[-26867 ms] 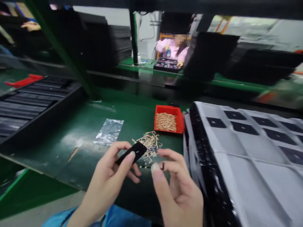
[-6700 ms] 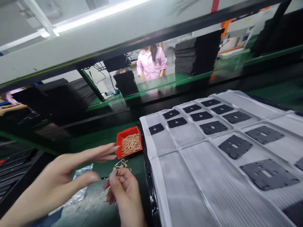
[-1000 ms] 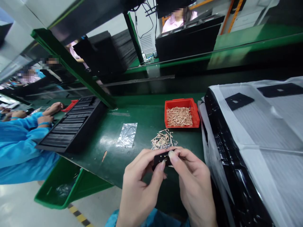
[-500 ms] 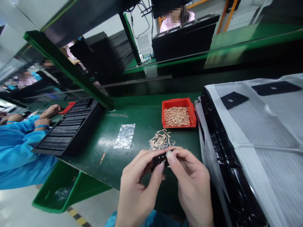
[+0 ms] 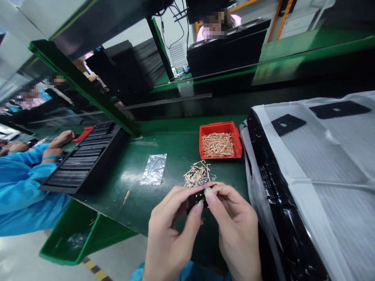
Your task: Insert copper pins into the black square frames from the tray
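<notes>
A small black part with gold-coloured dots point(image 5: 193, 198) is held between both hands, low over the front of the green bench. My left hand point(image 5: 172, 230) is closed on its left side, thumb pressed against the near face. At the other end, my right hand point(image 5: 234, 222) pinches it, with the thumb on top near the dots. The fingers cover much of the part, so its exact kind is unclear. Just beyond my fingertips lies a loose pile of small beige and dark strips point(image 5: 197, 173). Behind that pile, a red bin point(image 5: 221, 155) contains many similar beige strips.
A clear plastic bag point(image 5: 154, 169) lies on the green bench point(image 5: 123, 171). To the right stands a stack of black trays point(image 5: 269, 187) under white sheeting. A black slotted box point(image 5: 84, 171) is at left, beside a co-worker's blue sleeve point(image 5: 26, 187). Below hangs a green bin point(image 5: 63, 249).
Both hands keep their grip on the black part, with only a slight shift of the thumbs and the part. The whole view has moved by a few pixels.
</notes>
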`<act>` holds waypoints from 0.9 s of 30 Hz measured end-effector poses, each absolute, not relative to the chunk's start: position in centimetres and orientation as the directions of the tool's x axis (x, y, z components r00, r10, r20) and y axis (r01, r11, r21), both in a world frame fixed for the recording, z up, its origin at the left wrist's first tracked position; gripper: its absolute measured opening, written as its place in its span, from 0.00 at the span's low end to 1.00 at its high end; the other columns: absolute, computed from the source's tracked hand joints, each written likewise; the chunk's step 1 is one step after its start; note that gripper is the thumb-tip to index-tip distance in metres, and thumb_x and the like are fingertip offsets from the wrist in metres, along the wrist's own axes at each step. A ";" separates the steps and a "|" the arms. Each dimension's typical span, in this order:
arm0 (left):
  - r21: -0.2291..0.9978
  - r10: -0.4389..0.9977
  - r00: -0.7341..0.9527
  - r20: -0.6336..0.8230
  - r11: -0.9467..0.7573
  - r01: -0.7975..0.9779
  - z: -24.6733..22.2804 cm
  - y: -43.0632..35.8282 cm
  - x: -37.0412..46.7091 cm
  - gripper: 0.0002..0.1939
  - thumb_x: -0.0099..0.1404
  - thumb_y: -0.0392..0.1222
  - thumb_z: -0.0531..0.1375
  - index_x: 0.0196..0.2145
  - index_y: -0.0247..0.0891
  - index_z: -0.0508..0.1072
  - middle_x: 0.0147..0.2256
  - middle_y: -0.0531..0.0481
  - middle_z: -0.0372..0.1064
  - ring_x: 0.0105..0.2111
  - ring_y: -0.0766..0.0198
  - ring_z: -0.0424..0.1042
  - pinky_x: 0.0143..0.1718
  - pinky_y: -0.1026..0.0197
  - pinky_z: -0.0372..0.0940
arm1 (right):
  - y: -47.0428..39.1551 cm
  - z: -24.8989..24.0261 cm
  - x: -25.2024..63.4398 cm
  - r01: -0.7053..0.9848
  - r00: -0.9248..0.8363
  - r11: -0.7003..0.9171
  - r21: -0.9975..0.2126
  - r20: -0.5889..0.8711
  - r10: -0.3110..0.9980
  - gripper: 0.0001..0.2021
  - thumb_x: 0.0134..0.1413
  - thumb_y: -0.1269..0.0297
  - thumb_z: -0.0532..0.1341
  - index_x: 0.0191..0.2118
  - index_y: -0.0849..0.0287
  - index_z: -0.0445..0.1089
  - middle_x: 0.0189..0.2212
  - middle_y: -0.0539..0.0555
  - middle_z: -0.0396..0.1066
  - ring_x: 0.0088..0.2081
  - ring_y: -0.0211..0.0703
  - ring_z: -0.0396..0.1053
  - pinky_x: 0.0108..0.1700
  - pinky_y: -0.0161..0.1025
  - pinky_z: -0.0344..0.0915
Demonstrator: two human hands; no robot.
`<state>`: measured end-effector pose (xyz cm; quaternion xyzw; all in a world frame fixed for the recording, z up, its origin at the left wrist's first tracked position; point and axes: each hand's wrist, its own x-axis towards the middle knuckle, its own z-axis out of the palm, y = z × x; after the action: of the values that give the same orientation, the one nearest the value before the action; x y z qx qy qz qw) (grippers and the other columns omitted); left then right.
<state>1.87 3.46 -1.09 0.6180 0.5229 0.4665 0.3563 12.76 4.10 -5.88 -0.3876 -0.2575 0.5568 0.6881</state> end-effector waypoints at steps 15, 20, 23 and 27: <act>0.882 0.958 -0.051 0.282 -0.237 0.408 -1.1 3.7 2.5 0.11 0.74 0.34 0.63 0.46 0.46 0.85 0.38 0.51 0.79 0.26 0.69 0.77 0.26 0.68 0.74 | 4.3 -5.2 12.8 -0.618 0.238 0.097 -0.780 -0.068 0.969 0.07 0.62 0.61 0.71 0.32 0.54 0.80 0.32 0.50 0.77 0.29 0.36 0.74 0.27 0.29 0.74; 0.846 0.944 -0.066 0.323 -0.256 0.468 -1.3 3.5 2.9 0.13 0.75 0.35 0.62 0.48 0.47 0.86 0.36 0.51 0.79 0.25 0.69 0.76 0.26 0.68 0.73 | 4.3 -5.6 12.8 -0.562 0.275 0.116 -0.819 -0.052 0.960 0.06 0.62 0.62 0.71 0.33 0.54 0.80 0.33 0.50 0.79 0.35 0.37 0.77 0.38 0.29 0.77; 0.850 0.944 -0.081 0.318 -0.247 0.464 -1.4 3.5 3.0 0.12 0.75 0.37 0.62 0.50 0.45 0.86 0.40 0.48 0.82 0.28 0.66 0.77 0.26 0.65 0.74 | 4.3 -5.8 12.8 -0.555 0.282 0.116 -0.824 -0.055 0.958 0.06 0.62 0.61 0.71 0.33 0.54 0.80 0.33 0.51 0.78 0.37 0.39 0.78 0.40 0.30 0.77; 0.867 0.947 -0.099 0.304 -0.233 0.440 -1.4 3.5 3.1 0.11 0.74 0.38 0.64 0.48 0.46 0.86 0.43 0.47 0.83 0.30 0.64 0.79 0.27 0.64 0.77 | 4.2 -5.8 12.8 -0.607 0.241 0.086 -0.790 -0.080 0.967 0.07 0.63 0.61 0.70 0.33 0.54 0.78 0.34 0.51 0.78 0.32 0.37 0.74 0.30 0.29 0.74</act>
<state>3.12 3.45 -1.40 0.6179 0.5613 0.4842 0.2620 12.78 4.19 -5.84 -0.3697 -0.2435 0.5658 0.6957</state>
